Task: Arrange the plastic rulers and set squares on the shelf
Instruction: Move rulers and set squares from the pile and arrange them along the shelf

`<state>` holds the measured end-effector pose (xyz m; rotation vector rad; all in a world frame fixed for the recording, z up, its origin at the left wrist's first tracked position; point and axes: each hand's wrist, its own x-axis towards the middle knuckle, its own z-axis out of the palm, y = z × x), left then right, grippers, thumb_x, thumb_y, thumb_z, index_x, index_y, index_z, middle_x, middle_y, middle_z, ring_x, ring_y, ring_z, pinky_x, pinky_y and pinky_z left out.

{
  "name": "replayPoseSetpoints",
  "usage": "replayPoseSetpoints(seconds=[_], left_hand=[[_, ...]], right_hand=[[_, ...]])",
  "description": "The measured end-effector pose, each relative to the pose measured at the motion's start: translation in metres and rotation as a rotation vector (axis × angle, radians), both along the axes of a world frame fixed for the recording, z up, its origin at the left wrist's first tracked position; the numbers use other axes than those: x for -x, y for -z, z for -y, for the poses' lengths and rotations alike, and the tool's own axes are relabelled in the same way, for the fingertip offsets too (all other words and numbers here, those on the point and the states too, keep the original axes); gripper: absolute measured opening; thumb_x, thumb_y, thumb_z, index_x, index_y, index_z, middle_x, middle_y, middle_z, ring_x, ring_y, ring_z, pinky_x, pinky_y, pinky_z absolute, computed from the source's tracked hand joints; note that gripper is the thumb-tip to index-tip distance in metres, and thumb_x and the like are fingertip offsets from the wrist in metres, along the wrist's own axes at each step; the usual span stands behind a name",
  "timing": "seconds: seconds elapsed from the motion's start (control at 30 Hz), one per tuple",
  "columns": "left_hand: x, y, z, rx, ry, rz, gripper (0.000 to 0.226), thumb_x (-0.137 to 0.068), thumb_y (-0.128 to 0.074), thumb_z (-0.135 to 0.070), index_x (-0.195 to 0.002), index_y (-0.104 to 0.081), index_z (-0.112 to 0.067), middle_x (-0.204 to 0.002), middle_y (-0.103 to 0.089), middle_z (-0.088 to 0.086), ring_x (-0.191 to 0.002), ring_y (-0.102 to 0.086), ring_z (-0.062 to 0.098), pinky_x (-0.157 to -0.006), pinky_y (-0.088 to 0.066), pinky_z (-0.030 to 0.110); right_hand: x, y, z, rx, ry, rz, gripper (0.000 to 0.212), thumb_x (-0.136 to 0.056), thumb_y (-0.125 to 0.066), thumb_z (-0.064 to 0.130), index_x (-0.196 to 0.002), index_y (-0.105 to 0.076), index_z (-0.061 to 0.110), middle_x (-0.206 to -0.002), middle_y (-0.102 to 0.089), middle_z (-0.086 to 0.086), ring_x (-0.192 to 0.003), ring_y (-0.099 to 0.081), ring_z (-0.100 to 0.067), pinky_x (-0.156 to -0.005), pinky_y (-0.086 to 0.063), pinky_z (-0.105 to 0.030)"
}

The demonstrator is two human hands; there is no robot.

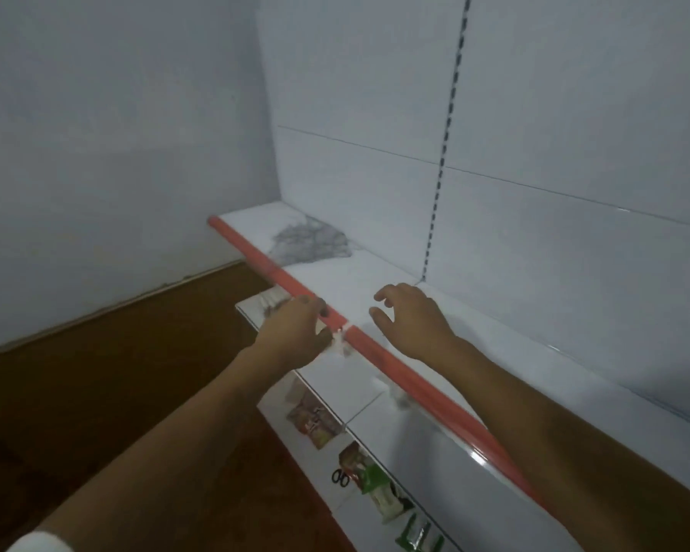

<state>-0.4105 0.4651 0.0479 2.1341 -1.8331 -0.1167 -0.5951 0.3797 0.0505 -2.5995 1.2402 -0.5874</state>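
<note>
White shelf (375, 280) against a pale corner wall
Left hand (295, 328) curls at its red front edge (395, 372), grasp unclear; right hand (411, 316) hovers loosely spread, holding nothing, above brown floor (116, 372)

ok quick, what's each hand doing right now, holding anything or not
Left hand: at the red shelf edge; fingers curled, whether it holds anything cannot be told.
Right hand: open, fingers loosely curled above the white shelf, holding nothing.
</note>
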Motion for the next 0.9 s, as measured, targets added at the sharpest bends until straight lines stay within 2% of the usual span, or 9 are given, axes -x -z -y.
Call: replayPoseSetpoints(seconds=[0.07,0.17,0.4,0.53,0.67,0.83,0.9], left_hand=[[-0.045,-0.005,-0.019,-0.004,-0.077,-0.001,0.029,-0.093,-0.054,-0.037,-0.117,-0.057,-0.021,-0.117,-0.059,-0.001,-0.096,-0.054,0.014,-0.079,-0.045,0.026],[-0.108,-0.014,-0.044,0.004,-0.182,0.009,0.028,-0.093,-0.055,-0.037,-0.117,-0.057,-0.023,-0.114,-0.057,-0.003,-0.09,-0.052,0.011,-0.074,-0.047,0.025],[-0.216,-0.013,-0.104,-0.078,-0.377,0.014,0.037,-0.093,-0.055,-0.04,-0.126,-0.052,-0.023,-0.126,-0.052,0.0,-0.103,-0.053,0.015,-0.077,-0.043,0.026],[-0.262,-0.007,-0.124,-0.101,-0.453,-0.009,0.041,-0.093,-0.054,-0.043,-0.129,-0.051,-0.023,-0.129,-0.051,0.0,-0.109,-0.053,0.018,-0.086,-0.049,0.031],[-0.304,-0.003,-0.132,-0.101,-0.524,-0.011,0.043,-0.093,-0.054,-0.043,-0.131,-0.05,-0.022,-0.13,-0.051,0.001,-0.109,-0.054,0.02,-0.088,-0.051,0.036],[-0.367,-0.002,-0.111,-0.138,-0.574,0.017,0.042,-0.094,-0.054,-0.041,-0.13,-0.05,-0.021,-0.129,-0.052,0.002,-0.108,-0.055,0.021,-0.078,-0.045,0.029],[-0.393,-0.005,-0.096,-0.136,-0.581,0.037,0.042,-0.093,-0.055,-0.041,-0.129,-0.05,-0.02,-0.126,-0.053,0.004,-0.107,-0.055,0.022,-0.08,-0.046,0.032]], right_hand=[[-0.054,-0.01,-0.004,0.008,-0.086,-0.019,0.035,-0.096,-0.047,0.039,-0.122,-0.055,0.018,-0.117,-0.058,-0.002,-0.108,-0.053,-0.02,-0.091,-0.042,-0.037],[-0.132,-0.021,-0.011,0.033,-0.198,-0.038,0.035,-0.095,-0.047,0.041,-0.12,-0.056,0.017,-0.115,-0.058,-0.002,-0.105,-0.056,-0.021,-0.09,-0.046,-0.037],[-0.273,-0.024,-0.049,0.087,-0.36,-0.047,0.037,-0.095,-0.048,0.045,-0.125,-0.053,0.024,-0.13,-0.054,0.002,-0.116,-0.053,-0.017,-0.1,-0.043,-0.036],[-0.335,-0.02,-0.055,0.093,-0.437,-0.08,0.037,-0.096,-0.048,0.044,-0.125,-0.052,0.023,-0.13,-0.053,0.001,-0.118,-0.051,-0.017,-0.102,-0.042,-0.038],[-0.394,-0.012,-0.049,0.083,-0.512,-0.102,0.038,-0.096,-0.046,0.044,-0.127,-0.051,0.022,-0.13,-0.052,0.0,-0.119,-0.049,-0.017,-0.102,-0.038,-0.037],[-0.473,-0.002,-0.025,0.052,-0.622,-0.103,0.038,-0.096,-0.045,0.044,-0.125,-0.052,0.02,-0.123,-0.054,0.0,-0.113,-0.05,-0.016,-0.1,-0.041,-0.039],[-0.498,0.001,-0.011,0.046,-0.642,-0.094,0.037,-0.097,-0.045,0.043,-0.125,-0.053,0.021,-0.123,-0.054,0.0,-0.113,-0.05,-0.016,-0.101,-0.04,-0.04]])
